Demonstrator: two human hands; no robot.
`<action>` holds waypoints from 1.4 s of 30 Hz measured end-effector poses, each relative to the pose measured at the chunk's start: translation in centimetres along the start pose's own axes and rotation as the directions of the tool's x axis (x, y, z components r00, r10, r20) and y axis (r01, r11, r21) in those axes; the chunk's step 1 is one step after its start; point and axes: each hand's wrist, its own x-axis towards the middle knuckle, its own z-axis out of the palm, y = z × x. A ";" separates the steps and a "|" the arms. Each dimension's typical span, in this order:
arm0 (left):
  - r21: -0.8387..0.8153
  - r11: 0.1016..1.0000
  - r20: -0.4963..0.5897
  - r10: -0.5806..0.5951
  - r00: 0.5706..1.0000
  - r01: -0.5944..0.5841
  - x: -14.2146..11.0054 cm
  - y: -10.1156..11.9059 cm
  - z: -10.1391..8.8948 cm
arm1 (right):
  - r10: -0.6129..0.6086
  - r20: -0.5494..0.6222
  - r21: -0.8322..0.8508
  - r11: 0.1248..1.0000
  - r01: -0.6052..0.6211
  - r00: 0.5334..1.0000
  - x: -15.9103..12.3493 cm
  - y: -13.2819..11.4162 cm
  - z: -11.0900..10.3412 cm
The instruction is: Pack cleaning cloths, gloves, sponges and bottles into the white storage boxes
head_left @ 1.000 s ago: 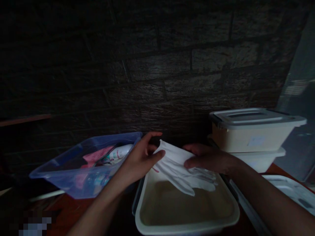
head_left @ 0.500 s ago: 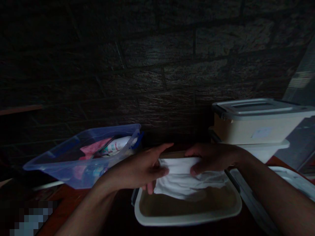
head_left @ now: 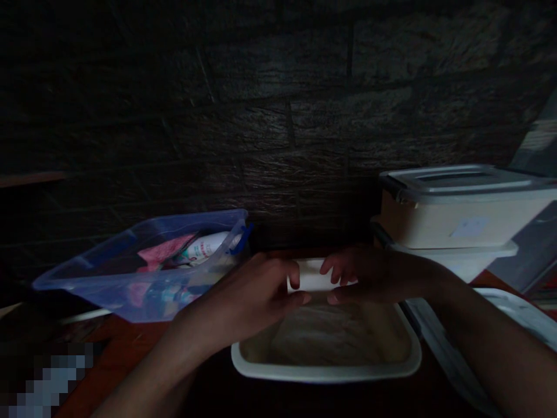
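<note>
A folded white glove (head_left: 314, 277) is held between both hands above the far edge of an open cream bin (head_left: 326, 370). My left hand (head_left: 256, 293) grips the glove's left end with curled fingers. My right hand (head_left: 369, 276) pinches its right end. Only a small white strip of the glove shows between the fingers. Inside the bin a dim pale mass lies under the hands; I cannot make out what it is.
A clear blue bin (head_left: 143, 267) with a pink item and a white bottle (head_left: 209, 247) sits to the left. Two stacked lidded cream boxes (head_left: 461, 212) stand at the right, a loose lid (head_left: 513, 313) beside them. A dark brick wall is close behind.
The spread white glove was gathered and folded small between both hands. The hands closed together over the bin's far edge.
</note>
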 end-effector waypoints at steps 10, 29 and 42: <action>0.019 0.999 0.213 0.024 0.977 -0.029 0.0 -0.8 1.2 | 0.143 0.109 -0.133 0.983 -0.129 0.984 -0.2 -1.4 -0.3; 0.077 0.990 -0.189 0.129 0.973 -0.117 3.3 -2.0 1.7 | -0.075 -0.392 -0.209 0.978 -0.010 0.917 1.9 1.2 -0.8; 0.223 0.975 -0.015 0.010 1.000 -0.006 3.7 -3.4 3.6 | -0.053 -0.213 -0.143 0.990 0.023 0.976 2.9 3.1 1.7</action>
